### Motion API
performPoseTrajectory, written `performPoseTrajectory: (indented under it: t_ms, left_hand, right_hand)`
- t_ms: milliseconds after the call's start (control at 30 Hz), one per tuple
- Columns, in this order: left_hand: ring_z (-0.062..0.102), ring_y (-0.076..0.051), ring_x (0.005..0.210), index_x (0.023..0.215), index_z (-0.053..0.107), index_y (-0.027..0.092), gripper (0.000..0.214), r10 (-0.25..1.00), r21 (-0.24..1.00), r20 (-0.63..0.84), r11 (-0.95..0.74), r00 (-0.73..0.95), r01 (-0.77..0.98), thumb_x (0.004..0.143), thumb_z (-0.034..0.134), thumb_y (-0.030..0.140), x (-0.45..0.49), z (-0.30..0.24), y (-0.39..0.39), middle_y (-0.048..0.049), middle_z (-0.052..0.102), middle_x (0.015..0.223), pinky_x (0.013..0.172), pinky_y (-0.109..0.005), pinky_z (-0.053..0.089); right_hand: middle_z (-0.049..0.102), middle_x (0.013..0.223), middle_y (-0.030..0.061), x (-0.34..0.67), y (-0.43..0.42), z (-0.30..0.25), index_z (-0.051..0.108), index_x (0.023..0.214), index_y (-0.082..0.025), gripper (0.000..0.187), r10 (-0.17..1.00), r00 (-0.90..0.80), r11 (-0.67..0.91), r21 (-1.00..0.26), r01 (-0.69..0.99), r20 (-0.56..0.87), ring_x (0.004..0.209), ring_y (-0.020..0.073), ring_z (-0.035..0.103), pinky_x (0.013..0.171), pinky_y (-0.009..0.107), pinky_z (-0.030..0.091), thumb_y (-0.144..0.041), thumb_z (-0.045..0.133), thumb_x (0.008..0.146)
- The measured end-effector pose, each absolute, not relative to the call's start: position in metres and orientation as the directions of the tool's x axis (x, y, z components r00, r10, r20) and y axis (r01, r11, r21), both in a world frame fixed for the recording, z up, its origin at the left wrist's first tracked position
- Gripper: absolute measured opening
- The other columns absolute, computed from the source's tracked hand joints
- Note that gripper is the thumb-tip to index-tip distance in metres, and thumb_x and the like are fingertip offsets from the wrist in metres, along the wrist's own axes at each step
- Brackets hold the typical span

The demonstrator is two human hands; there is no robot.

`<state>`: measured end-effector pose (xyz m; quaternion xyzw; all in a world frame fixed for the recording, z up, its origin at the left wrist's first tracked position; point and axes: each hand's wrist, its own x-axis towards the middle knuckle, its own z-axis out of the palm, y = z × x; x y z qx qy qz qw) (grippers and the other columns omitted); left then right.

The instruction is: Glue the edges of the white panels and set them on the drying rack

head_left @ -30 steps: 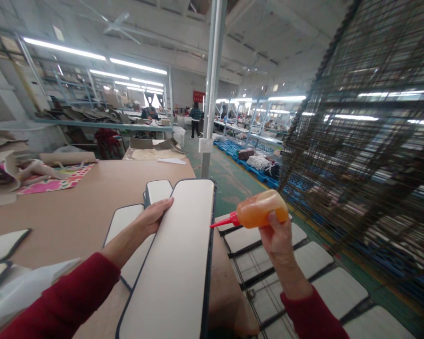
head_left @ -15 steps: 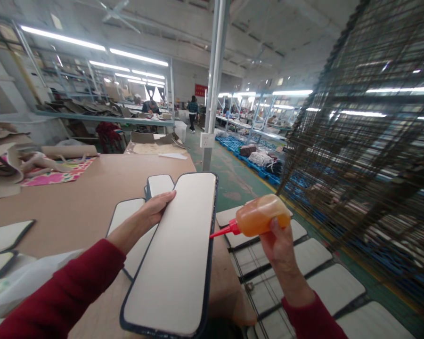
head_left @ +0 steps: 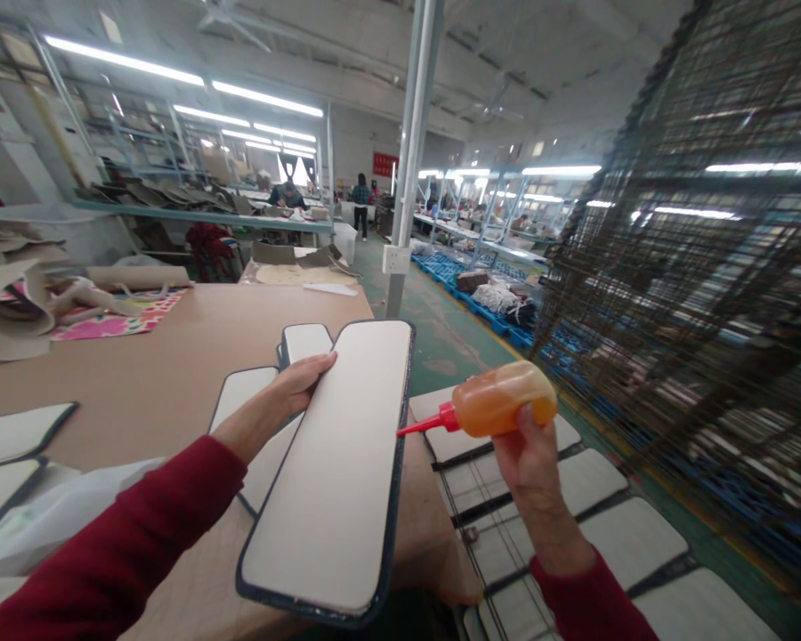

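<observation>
My left hand (head_left: 300, 383) grips the left edge of a long white panel with a dark rim (head_left: 340, 472), holding it raised above the brown table (head_left: 140, 374). My right hand (head_left: 530, 445) is wrapped round an orange squeeze bottle (head_left: 500, 401). Its red nozzle (head_left: 424, 423) points left and touches the panel's right rim about halfway along. Both arms wear dark red sleeves.
More white dark-rimmed panels (head_left: 246, 401) lie on the table and on a wire rack (head_left: 574, 507) below right. A tall wire mesh stack (head_left: 694, 294) stands on the right. Cardboard and patterned sheets (head_left: 60, 303) pile at left. A pillar (head_left: 410, 169) and people stand further back.
The panel has shifted slightly away from me, showing its near end. The bottle's nozzle has stayed at the panel's right rim.
</observation>
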<state>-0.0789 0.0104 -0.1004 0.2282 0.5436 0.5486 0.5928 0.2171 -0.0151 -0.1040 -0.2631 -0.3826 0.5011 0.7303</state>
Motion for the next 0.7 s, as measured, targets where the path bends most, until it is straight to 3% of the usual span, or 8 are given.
performPoseTrajectory:
  t_ms: [233,400,700]
  left_hand:
    - [0.066,-0.022,0.051,0.091,0.069,0.011,0.016,0.897,0.871,-0.397,0.302,-0.194,-0.387,0.085,0.056,0.017,-0.078,-0.097,0.007,-0.009,0.073,0.066,0.052,-0.032,0.056]
    - [0.064,-0.019,0.049,0.083,0.068,0.015,0.015,0.93,0.902,-0.311,0.223,-0.198,-0.371,0.087,0.054,0.013,-0.074,-0.093,0.003,-0.0074,0.072,0.063,0.048,-0.027,0.054]
    - [0.064,-0.017,0.048,0.075,0.065,0.015,0.008,0.968,0.922,-0.225,0.176,-0.107,-0.345,0.082,0.063,0.017,-0.065,-0.092,-0.013,-0.0065,0.071,0.065,0.046,-0.023,0.052]
  right_hand:
    - [0.074,0.092,0.0057,0.216,-0.02,-0.112,0.07,0.098,-0.024,0.048,0.933,0.186,0.36,-0.771,-0.525,0.309,0.083,0.0243,0.068,0.085,0.046,0.054,-0.046,0.083,0.057]
    - [0.075,0.082,0.0053,0.217,-0.02,-0.11,0.07,0.096,-0.023,0.043,0.923,0.197,0.385,-0.756,-0.53,0.332,0.074,0.0231,0.069,0.082,0.046,0.055,-0.045,0.082,0.061]
    - [0.074,0.08,-0.0008,0.219,0.028,-0.072,0.071,0.084,-0.02,0.035,0.837,0.378,0.548,-0.598,-0.585,0.397,0.07,0.0143,0.067,0.068,0.028,0.057,-0.035,0.086,0.056]
